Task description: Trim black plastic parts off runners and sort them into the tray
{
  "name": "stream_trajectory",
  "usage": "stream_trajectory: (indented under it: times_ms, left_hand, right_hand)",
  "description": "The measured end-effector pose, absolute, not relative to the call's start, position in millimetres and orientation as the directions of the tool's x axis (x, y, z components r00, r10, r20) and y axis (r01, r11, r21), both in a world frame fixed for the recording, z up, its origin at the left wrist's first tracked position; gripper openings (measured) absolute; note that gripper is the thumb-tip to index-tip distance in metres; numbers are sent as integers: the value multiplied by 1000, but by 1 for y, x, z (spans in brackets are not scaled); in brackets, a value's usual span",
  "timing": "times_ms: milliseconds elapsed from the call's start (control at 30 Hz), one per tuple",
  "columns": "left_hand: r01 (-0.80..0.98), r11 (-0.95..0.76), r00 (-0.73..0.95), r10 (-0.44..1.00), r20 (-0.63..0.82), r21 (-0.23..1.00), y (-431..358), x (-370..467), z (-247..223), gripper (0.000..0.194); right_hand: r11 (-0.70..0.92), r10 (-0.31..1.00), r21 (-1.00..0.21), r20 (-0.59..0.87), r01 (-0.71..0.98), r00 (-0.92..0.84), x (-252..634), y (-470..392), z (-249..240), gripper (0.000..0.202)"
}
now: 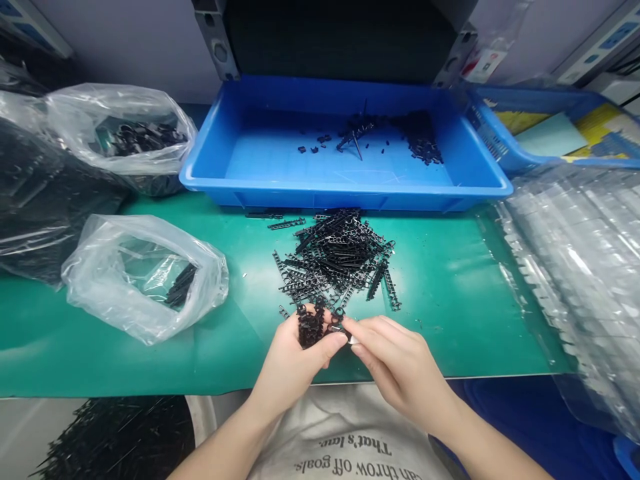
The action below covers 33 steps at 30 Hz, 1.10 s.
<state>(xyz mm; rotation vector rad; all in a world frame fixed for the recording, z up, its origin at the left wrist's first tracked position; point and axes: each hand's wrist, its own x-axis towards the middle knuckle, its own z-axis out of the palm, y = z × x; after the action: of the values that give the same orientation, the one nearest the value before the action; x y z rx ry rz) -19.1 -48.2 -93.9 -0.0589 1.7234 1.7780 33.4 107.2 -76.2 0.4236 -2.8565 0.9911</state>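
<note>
My left hand [295,363] is closed around a bunch of black plastic strips [311,325] with notched edges. Its thumb and fingers also pinch one black piece at the right of the bunch. My right hand [395,357] is closed at that same piece, thumb and forefinger together near a small white bit [353,340]; whether that bit is part of a tool or a scrap I cannot make out. Just beyond both hands a loose pile of similar black ladder-like strips [340,250] lies on the green mat [440,267].
A blue tray [325,183] with small black parts stands behind the pile. To the left are two clear plastic bags [145,280] with black pieces. Stacked clear plastic trays [585,267] lie on the right, below a blue basket [530,157]. A bin of black scraps [120,440] is at lower left.
</note>
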Motion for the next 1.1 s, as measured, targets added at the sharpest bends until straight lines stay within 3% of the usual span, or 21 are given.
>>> stream_trajectory:
  times_ms: [600,900,1100]
  left_hand:
    - [-367,110,-850,364,-381,924,-45,-17,-90,20]
    - [-431,-81,-853,361,-376,899,-46,-9,-107,23]
    - [-439,-83,-846,374,-380,895,-50,-12,-108,25]
  right_hand:
    - [801,-104,-556,238,-223,-966,42,90,-85,32]
    - [756,-22,-615,320,-226,-947,40,84,-93,34]
    - [674,29,-721,239,-158,-971,36,90,-90,29]
